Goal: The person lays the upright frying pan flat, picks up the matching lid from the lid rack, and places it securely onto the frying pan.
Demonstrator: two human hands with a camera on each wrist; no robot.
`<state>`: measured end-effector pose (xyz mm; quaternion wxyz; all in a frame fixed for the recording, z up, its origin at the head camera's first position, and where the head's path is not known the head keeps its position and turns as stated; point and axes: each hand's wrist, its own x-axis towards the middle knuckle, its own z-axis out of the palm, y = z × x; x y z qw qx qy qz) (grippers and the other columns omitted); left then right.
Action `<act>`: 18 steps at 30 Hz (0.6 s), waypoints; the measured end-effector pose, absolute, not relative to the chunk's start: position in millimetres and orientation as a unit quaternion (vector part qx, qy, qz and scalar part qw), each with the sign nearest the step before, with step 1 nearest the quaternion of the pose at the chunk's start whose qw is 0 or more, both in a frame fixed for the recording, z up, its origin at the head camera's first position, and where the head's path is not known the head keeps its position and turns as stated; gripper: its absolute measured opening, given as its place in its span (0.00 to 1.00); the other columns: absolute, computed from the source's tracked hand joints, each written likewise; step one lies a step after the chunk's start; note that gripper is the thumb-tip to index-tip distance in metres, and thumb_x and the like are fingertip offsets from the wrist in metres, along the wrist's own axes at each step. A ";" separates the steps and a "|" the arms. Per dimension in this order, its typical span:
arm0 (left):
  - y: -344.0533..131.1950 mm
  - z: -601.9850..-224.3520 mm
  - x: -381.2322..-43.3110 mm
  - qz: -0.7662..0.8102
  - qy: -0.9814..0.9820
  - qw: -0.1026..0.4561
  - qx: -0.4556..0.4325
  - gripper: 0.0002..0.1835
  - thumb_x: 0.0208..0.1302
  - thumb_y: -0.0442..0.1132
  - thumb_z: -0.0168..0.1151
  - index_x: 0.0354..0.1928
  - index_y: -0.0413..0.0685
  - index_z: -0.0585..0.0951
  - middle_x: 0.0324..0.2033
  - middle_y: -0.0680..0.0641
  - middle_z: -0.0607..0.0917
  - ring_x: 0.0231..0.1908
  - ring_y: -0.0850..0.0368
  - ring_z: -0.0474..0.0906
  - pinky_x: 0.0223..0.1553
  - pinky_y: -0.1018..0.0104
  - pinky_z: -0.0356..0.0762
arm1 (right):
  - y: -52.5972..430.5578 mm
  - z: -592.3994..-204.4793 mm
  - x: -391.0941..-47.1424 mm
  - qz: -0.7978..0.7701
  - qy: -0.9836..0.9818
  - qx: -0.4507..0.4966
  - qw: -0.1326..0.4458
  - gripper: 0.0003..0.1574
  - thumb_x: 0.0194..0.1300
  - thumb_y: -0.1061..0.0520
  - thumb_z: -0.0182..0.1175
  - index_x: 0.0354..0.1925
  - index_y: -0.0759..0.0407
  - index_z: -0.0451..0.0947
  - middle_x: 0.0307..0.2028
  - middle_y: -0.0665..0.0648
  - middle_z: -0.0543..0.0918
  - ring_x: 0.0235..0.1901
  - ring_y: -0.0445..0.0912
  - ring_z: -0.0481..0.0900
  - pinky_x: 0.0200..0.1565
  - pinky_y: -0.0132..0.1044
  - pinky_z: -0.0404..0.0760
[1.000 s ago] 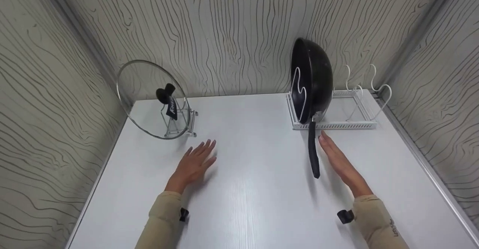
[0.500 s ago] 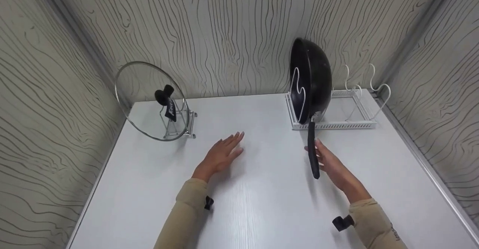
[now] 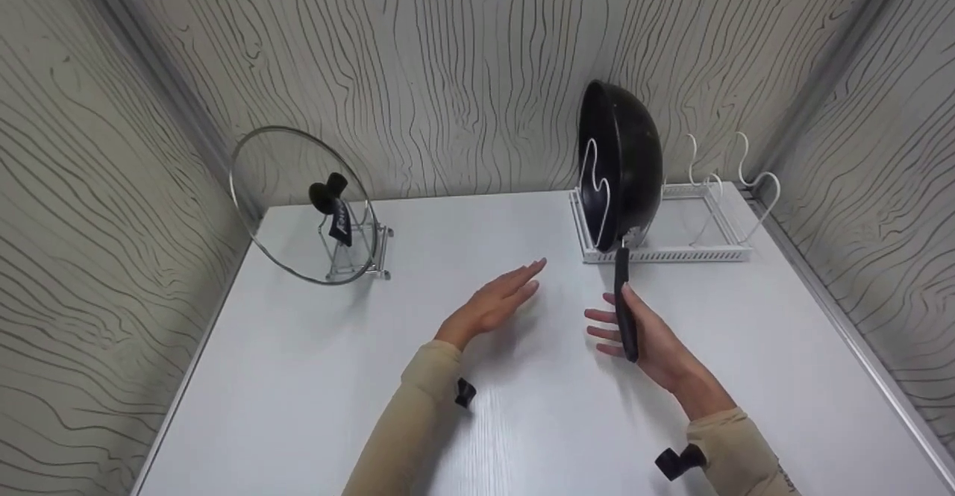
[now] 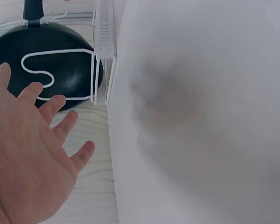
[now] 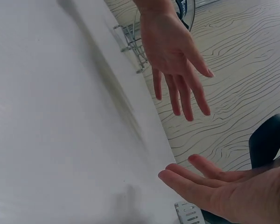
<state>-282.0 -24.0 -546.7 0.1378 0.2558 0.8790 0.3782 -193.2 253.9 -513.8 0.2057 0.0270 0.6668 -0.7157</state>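
A black frying pan (image 3: 638,157) stands on edge in a white wire rack (image 3: 694,255), its black handle (image 3: 624,309) jutting toward the person. My right hand (image 3: 662,350) is at that handle, its fingers extended past it underneath and the thumb along the right side; whether skin touches it I cannot tell. My left hand (image 3: 489,308) hovers over the table left of the handle, fingers stretched and holding nothing. In the left wrist view, the spread left hand (image 4: 30,154) appears in front of the pan (image 4: 70,74). Both palms face each other in the right wrist view.
At the back left, a glass lid with a black knob (image 3: 322,198) leans upright in a small metal stand (image 3: 382,246). The white table (image 3: 298,406) meets wood-patterned walls (image 3: 477,71) at the back and sides. Curved prongs (image 3: 768,183) rise from the rack's right part.
My left hand has moved right, from near the lid toward the pan handle. My right hand has slid its fingers under and past the handle. Pan and lid stay in place.
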 end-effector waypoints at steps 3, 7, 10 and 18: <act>-8.3 -545.3 -282.6 0.400 0.865 0.159 0.259 0.32 0.77 0.72 0.30 0.79 0.80 0.57 0.81 0.59 0.57 0.82 0.49 0.49 0.81 0.43 0.44 | 254.5 -512.4 -192.4 -0.724 0.656 0.018 0.210 0.56 0.78 0.24 0.34 0.80 0.64 0.43 0.72 0.72 0.69 0.70 0.62 0.73 0.68 0.54 0.75; 12.4 -543.3 -283.1 0.432 0.841 0.182 0.269 0.33 0.77 0.72 0.28 0.79 0.78 0.60 0.80 0.57 0.59 0.82 0.52 0.50 0.81 0.45 0.45 | 254.1 -511.0 -190.7 -0.739 0.640 0.016 0.208 0.57 0.78 0.24 0.35 0.80 0.67 0.42 0.70 0.73 0.71 0.67 0.61 0.77 0.67 0.53 0.77; 27.0 -540.9 -282.6 0.453 0.822 0.200 0.281 0.34 0.78 0.72 0.27 0.79 0.75 0.61 0.80 0.58 0.61 0.81 0.56 0.52 0.81 0.47 0.47 | 253.2 -509.3 -189.7 -0.752 0.626 0.021 0.205 0.55 0.79 0.25 0.37 0.79 0.67 0.44 0.66 0.72 0.76 0.65 0.62 0.79 0.64 0.51 0.80; 57.2 -535.0 -281.1 0.489 0.782 0.236 0.305 0.35 0.80 0.69 0.24 0.79 0.68 0.63 0.77 0.62 0.65 0.79 0.62 0.55 0.80 0.50 0.52 | 252.3 -503.4 -188.9 -0.770 0.598 0.027 0.220 0.53 0.80 0.27 0.37 0.77 0.68 0.47 0.52 0.61 0.87 0.44 0.50 0.89 0.45 0.37 0.85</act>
